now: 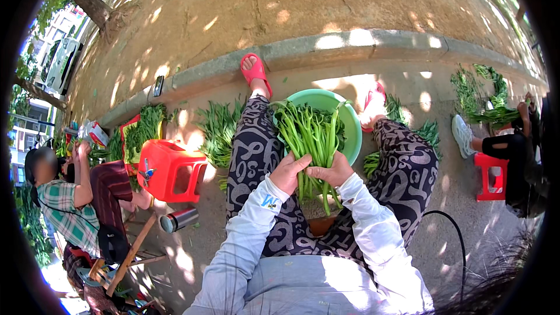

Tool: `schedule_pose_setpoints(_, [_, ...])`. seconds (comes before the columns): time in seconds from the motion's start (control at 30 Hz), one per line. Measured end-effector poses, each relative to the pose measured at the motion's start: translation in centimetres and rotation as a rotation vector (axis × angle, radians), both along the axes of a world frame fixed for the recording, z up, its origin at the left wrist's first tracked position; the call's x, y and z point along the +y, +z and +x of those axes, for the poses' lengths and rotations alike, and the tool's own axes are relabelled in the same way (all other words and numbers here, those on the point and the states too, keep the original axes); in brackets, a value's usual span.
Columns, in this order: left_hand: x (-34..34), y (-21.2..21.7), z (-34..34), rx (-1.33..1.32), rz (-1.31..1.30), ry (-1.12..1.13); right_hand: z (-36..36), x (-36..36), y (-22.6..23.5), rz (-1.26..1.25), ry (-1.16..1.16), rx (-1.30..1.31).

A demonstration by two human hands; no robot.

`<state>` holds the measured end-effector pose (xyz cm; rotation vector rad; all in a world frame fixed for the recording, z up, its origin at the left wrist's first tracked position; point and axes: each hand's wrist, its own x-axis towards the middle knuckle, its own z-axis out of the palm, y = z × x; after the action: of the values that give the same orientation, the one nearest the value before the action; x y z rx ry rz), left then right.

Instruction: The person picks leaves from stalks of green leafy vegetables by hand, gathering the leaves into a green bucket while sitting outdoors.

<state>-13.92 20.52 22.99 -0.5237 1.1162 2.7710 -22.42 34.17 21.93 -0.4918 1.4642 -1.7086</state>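
A thick bunch of long-stemmed leafy greens [312, 134] is held between my two hands, stem ends toward me and leafy ends away. My left hand [289, 173] closes round its left side and my right hand [333, 169] round its right, thumbs on top and almost meeting. Fingers beneath the bunch are hidden. Below and beyond it, between my legs, stands a light green plastic basin [353, 125]; the bunch covers much of its left part, and darker leaves show inside.
Loose greens [219, 128] lie left of my leg, more greens [429, 132] to the right. A red stool [156, 169], a metal flask [179, 219] and a seated person [73, 198] are left. Another person sits right, near a red stool [490, 178]. A phone [158, 86] lies by the kerb [204, 70].
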Motion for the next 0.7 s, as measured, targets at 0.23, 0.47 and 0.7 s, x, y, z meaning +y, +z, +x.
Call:
schedule_pose_setpoints(0.23, [1.4,-0.1,-0.8,-0.005,-0.148,-0.068,0.4,-0.1,-0.1,-0.014,-0.035,0.217])
schedule_pose_setpoints(0.47, [2.6,2.3,-2.5,0.185,-0.411,-0.075,-0.2,-0.3,2.5,-0.006,-0.397,-0.146])
schedule_pose_setpoints(0.7, [3.5,5.6,-2.3,0.044,-0.819,-0.207,-0.4,1.2,5.1,-0.187,-0.376,-0.266])
